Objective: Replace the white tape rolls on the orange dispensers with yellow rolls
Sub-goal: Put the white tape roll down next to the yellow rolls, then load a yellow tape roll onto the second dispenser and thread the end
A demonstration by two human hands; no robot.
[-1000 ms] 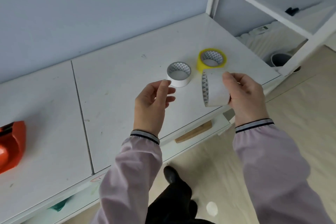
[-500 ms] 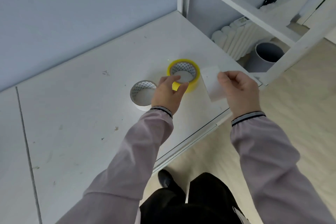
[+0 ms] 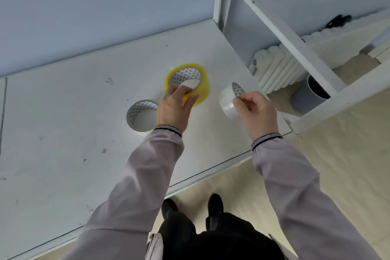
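Since half a second ago your left hand (image 3: 175, 105) has closed on the yellow roll (image 3: 190, 82): before it was only touching the near rim, and now your fingers go inside the core while the thumb presses on the outer yellow wall, so the hand is clamped on the roll. It seems that the near side of the roll is a little lifted, but I cannot tell if it has left the white table (image 3: 63, 122) or not. Your right hand (image 3: 255, 112) has come lower and nearer to the table and holds the white roll (image 3: 229, 101) on its side, with the fingers curled tight around its outer wall; the open core looks up and away from you. This roll is just to the right of the yellow one, near the table's right edge. One more white roll (image 3: 140, 115) lies flat on the table, just left of your left wrist and partly hidden behind it.
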